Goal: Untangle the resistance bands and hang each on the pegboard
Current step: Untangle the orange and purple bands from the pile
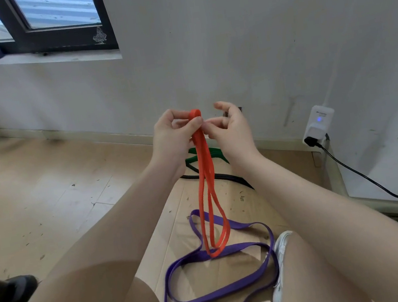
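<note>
I've got the flat orange rubber loop band up in front of me, folded double. My left hand pinches its top fold w/ thumb and curled fingers. My right hand sits just beside the fold, fingers loosely curled, fingertips at the band but holding nothing as far as I can tell. Orange loops hang down, bottom end touching the wide purple rubber band sprawled on the pale wood floor btwn my legs. Green band and black band lie near the wall, partly hidden. Progress, I judge: orange looks free, nothing hung yet; no pegboard in view; other three bands left.
</note>
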### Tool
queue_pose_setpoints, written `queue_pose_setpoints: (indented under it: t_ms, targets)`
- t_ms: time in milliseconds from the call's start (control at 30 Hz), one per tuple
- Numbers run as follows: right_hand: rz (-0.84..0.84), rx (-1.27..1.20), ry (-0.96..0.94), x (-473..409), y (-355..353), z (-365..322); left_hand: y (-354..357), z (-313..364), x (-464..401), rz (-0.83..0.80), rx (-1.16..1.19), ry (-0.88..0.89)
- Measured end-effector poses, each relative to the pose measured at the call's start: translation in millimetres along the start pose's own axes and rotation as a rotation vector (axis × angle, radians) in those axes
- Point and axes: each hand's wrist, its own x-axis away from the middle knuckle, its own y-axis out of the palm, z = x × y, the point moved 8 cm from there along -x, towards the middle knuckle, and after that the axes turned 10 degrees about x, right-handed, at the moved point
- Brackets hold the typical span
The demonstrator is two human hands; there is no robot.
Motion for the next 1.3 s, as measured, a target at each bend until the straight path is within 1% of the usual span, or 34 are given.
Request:
queue_pose_setpoints:
  t_ms: [67, 167, 267, 300, 367, 433, 500, 567, 633, 733, 833, 900, 1000, 1133, 1200, 1300]
  targets:
    - [0.002, 0.015, -0.043, 1.1, 1.6, 5.1, 3.6, 1.5, -2.4, 0.029, 0.067, 0.004]
    - [-0.058, 0.141, -0.109, 6.5, 13.0, 12.0, 2.7, -3.2, -6.6, 0.082, 0.114, -0.028]
    - [0.005, 0.219, -0.085, 6.2, 12.6, 24.7, 6.1, -6.3, -6.8, 0.094, 0.124, -0.044]
    - [0.0, 0.234, -0.065, 3.9, 12.5, 29.7, 8.6, -5.2, -6.7, 0.088, 0.115, -0.037]
    - [-0.096, 0.319, -0.049, -2.9, 17.0, 39.9, 13.1, -1.5, -7.9, 0.067, 0.094, -0.014]
    - [-0.215, 0.424, -0.076, -9.0, 18.9, 48.5, 12.6, -0.1, -12.8, 0.069, 0.098, -0.015]
    - [-0.308, 0.454, -0.08, -14.9, 16.0, 60.3, 9.5, -2.5, -20.3, 0.084, 0.158, -0.029]
    - [-0.39, 0.493, -0.042, -16.7, 13.9, 77.7, 9.6, -4.9, -28.5, 0.092, 0.253, -0.046]
    - [-0.423, 0.503, 0.021, -19.2, 12.1, 97.5, 10.3, -9.3, -38.1, 0.104, 0.337, -0.064]
    - [-0.424, 0.521, 0.071, -29.4, 8.8, 120.1, 6.8, -15.7, -56.5, 0.124, 0.447, -0.065]
    - [-0.424, 0.562, 0.108, -43.3, -0.3, 137.1, -14.9, -30.6, -80.3, 0.193, 0.55, -0.069]
    - [-0.447, 0.635, 0.103, -52.2, -9.9, 145.7, -36.6, -54.7, -95.8, 0.271, 0.601, -0.102]
    - [-0.52, 0.78, 0.077, -64.4, -22.2, 163.8, -63.9, -108.1, -114.3, 0.38, 0.6, -0.192]
    - [-0.622, 1.108, -0.018, -83.7, -21.2, 200.0, -95.3, -195.3, -130.9, 0.548, 0.546, -0.317]
    - [-0.687, 1.234, -0.069, -93.2, -8.8, 227.2, -112.3, -240.5, -142.7, 0.61, 0.489, -0.367]
    - [-0.847, 1.223, -0.007, -98.8, 20.0, 296.7, -143.4, -310.6, -160.3, 0.745, 0.286, -0.466]
